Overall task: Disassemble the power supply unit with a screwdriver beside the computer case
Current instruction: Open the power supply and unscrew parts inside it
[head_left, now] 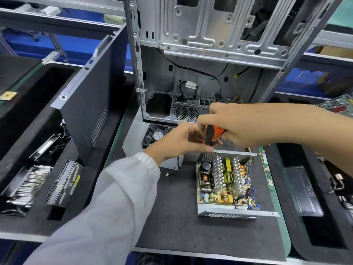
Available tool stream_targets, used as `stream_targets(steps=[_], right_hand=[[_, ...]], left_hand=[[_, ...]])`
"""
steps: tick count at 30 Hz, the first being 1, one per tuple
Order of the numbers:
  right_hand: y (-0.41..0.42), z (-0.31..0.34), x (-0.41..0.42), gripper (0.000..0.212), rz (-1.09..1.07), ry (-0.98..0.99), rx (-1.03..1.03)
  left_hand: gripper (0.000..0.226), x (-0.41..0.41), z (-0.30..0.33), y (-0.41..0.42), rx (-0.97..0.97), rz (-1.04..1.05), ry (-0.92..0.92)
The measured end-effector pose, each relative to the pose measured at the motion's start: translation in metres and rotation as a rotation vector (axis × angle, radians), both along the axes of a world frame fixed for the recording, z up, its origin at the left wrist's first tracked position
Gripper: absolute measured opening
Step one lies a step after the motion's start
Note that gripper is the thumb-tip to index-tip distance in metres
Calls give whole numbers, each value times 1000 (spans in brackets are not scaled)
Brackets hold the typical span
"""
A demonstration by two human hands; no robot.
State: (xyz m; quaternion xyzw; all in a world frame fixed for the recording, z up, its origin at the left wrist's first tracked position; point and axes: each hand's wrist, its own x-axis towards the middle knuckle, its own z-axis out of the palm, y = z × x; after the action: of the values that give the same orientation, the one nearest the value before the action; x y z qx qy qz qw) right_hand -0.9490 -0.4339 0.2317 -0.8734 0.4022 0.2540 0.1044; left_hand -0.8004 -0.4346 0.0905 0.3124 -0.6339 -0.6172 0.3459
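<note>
White sleeve [107, 203] is reaching in. Left hand [177, 142] and right hand [242, 125] are both keeping a curled grip on the screwdriver [214, 134] above the counter [172, 222]. Power supply unit [227, 184] is sitting lidless, board exposed, beside the computer case [191, 60]; fan cover [145, 134] is lying apart. Board probably still needs removing. Left tray [11, 222] is holding drives and heatsinks.
</note>
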Motion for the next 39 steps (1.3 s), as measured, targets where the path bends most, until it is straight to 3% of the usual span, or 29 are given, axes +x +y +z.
stream_targets(steps=[2, 4, 5, 8, 11, 13, 16, 19, 22, 24, 26, 29, 32, 33, 35, 37, 39], right_hand=[[1, -3, 0, 35, 17, -7, -22], [3, -8, 2, 62, -50, 0, -213], [5, -9, 4, 66, -85, 18, -332], [7, -13, 7, 50, -36, 56, -430], [4, -8, 5, 18, -9, 37, -164], [3, -4, 4, 29, -30, 33, -55], [7, -5, 8, 55, -69, 47, -259], [9, -11, 10, 42, -50, 105, -441], [6, -7, 5, 20, -31, 63, -169], [6, -2, 4, 38, -43, 32, -69], [10, -2, 7, 57, -79, 51, -212], [14, -8, 11, 46, -46, 137, -464], [11, -8, 6, 20, -26, 87, -270], [10, -5, 4, 20, -32, 63, -181], [8, -2, 2, 41, -65, -15, -119], [10, -5, 5, 58, -122, 7, -291], [11, -9, 7, 54, -109, 85, -459]], left_hand=[[28, -1, 1, -1, -11, 9, -7], [27, -1, 2, -1, -31, 10, -4], [29, -1, 3, -1, -34, 6, 0], [34, -1, 2, -1, -36, -16, 12], [26, -1, -1, -2, -10, -7, 12], [25, -2, 0, -2, -13, -1, -5], [23, -3, 4, -1, -33, -25, -29], [25, -1, 3, -3, -38, -32, -20], [27, -2, 1, -2, -8, -14, 3], [24, -3, 2, -2, -3, -22, 2], [27, -4, 6, 0, -18, -43, -14], [31, -4, 8, -2, -25, -55, -21], [27, -5, 5, -2, -3, -37, -13], [24, -5, 5, -2, 10, -32, -12], [23, -6, 6, -1, 1, -42, -26], [21, -7, 8, -1, -17, -50, -39], [21, -7, 8, -2, -29, -41, -35]])
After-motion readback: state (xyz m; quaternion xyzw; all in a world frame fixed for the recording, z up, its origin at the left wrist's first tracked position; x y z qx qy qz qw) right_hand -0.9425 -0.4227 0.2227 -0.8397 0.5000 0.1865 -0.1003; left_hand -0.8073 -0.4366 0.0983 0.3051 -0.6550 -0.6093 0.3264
